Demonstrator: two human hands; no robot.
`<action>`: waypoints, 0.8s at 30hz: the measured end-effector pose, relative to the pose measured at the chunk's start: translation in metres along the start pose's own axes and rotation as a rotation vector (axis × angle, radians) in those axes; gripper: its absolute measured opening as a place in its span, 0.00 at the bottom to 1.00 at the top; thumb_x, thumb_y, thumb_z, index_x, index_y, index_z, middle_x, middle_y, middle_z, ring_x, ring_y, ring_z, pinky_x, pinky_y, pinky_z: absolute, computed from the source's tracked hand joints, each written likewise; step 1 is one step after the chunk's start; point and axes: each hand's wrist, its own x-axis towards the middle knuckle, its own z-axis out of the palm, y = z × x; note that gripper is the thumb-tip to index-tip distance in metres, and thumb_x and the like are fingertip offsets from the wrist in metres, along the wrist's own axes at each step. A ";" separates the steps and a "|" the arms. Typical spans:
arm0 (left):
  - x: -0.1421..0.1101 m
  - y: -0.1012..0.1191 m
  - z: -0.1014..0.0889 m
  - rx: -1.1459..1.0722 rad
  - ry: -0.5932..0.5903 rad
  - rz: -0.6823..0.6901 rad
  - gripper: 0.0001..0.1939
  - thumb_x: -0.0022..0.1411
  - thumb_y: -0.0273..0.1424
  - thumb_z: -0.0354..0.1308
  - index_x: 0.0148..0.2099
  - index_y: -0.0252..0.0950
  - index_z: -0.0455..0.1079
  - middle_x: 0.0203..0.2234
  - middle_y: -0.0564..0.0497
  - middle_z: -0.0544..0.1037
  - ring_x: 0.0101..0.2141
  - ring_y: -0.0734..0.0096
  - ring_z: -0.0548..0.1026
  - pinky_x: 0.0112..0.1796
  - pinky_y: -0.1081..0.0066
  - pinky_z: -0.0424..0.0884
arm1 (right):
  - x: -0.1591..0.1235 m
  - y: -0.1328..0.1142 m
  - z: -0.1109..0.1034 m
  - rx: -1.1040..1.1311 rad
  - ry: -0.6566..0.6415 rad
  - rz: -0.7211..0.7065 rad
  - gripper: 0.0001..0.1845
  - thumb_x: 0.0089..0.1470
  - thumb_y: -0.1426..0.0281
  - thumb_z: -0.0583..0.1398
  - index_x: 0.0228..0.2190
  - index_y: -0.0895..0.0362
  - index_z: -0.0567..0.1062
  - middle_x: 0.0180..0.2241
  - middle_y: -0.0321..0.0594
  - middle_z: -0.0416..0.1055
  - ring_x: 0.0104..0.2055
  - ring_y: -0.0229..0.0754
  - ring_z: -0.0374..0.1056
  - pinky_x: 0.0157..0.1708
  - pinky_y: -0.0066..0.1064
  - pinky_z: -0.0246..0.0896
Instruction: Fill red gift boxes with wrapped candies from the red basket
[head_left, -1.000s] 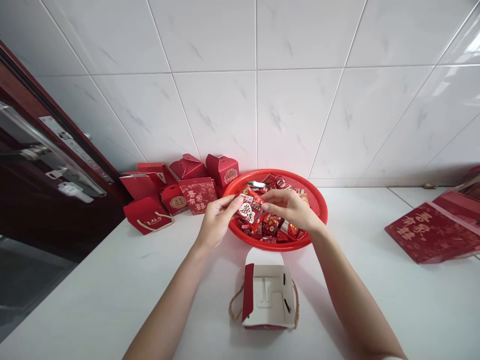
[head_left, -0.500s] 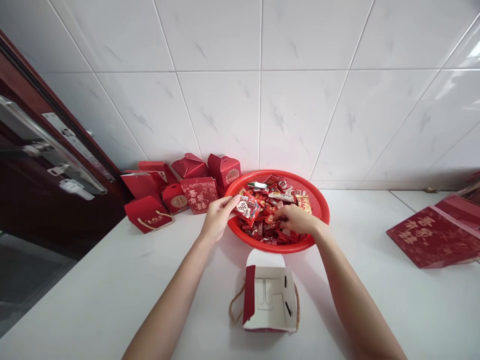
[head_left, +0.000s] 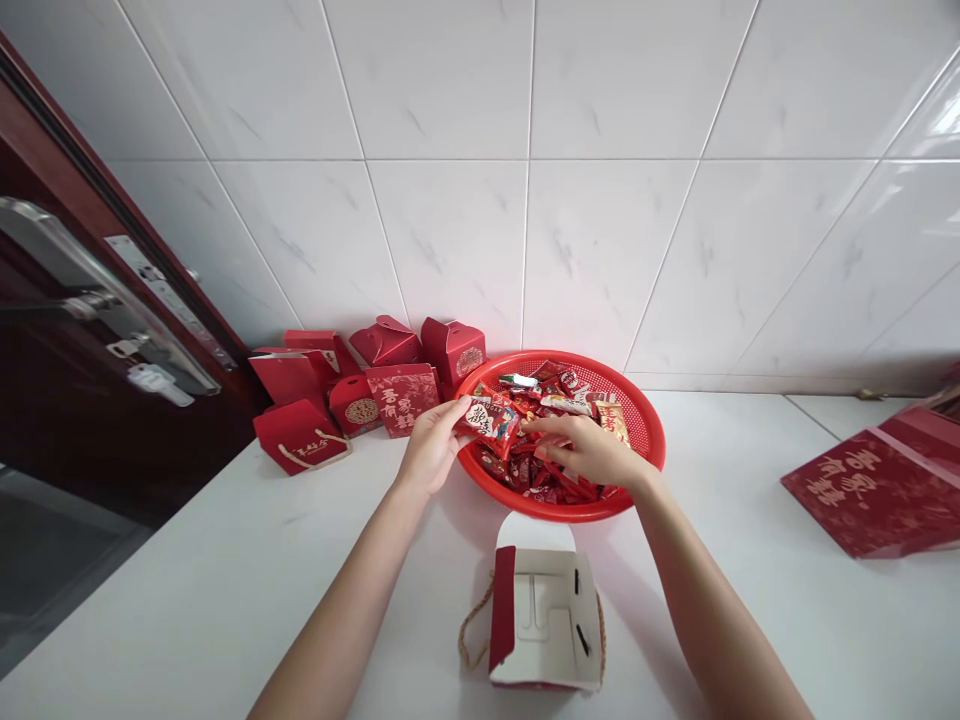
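Note:
My left hand (head_left: 433, 440) is closed, pinching a red candy packet (head_left: 489, 424) with white and dark lettering over the left rim of a red plastic basket (head_left: 651, 432). Inside lie many wrapped candies (head_left: 568, 405), mostly red, some white or gold. My right hand (head_left: 581, 448) reaches palm down over the candies, close to the held packet. Its fingers point left with the index stretched out and apart from the thumb, and I see nothing held between them. In front of the basket stands an uncovered red and white carton (head_left: 546, 620) with rope handles, nothing visible inside.
Several red gift boxes (head_left: 384, 342) are grouped at the back left against the tiled wall (head_left: 450, 240). A larger red bag (head_left: 862, 490) lies at the right on the white tabletop (head_left: 322, 540). A dark door (head_left: 67, 350) with keys borders the left side.
My right hand has moved left and up out of the candies, closer to the packet. My left hand keeps hold of that packet. The whole view has shifted slightly.

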 end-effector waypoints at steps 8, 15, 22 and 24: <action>-0.001 0.000 0.001 0.017 -0.021 0.002 0.22 0.39 0.43 0.79 0.30 0.32 0.81 0.29 0.47 0.83 0.33 0.66 0.78 0.38 0.68 0.76 | -0.005 0.013 -0.016 -0.236 0.040 0.183 0.22 0.60 0.77 0.56 0.50 0.51 0.82 0.48 0.43 0.82 0.50 0.53 0.78 0.51 0.42 0.72; -0.001 0.000 0.000 0.026 -0.036 0.002 0.23 0.39 0.44 0.80 0.31 0.33 0.82 0.30 0.47 0.83 0.35 0.67 0.78 0.38 0.69 0.76 | 0.000 0.010 0.003 -0.305 -0.294 0.183 0.18 0.60 0.72 0.61 0.49 0.48 0.85 0.70 0.43 0.60 0.69 0.63 0.62 0.63 0.50 0.61; 0.000 -0.001 -0.001 0.034 -0.032 0.007 0.21 0.41 0.43 0.79 0.31 0.32 0.81 0.29 0.47 0.83 0.34 0.65 0.78 0.39 0.67 0.76 | 0.000 0.011 0.007 -0.332 -0.309 0.241 0.25 0.60 0.66 0.63 0.59 0.51 0.78 0.71 0.46 0.59 0.67 0.63 0.64 0.61 0.48 0.63; 0.000 -0.001 0.000 0.036 -0.035 0.007 0.21 0.40 0.43 0.79 0.31 0.32 0.81 0.30 0.47 0.83 0.34 0.65 0.79 0.39 0.67 0.76 | 0.001 0.011 0.006 -0.313 -0.257 0.233 0.23 0.61 0.65 0.62 0.57 0.53 0.79 0.68 0.48 0.64 0.64 0.63 0.68 0.59 0.47 0.64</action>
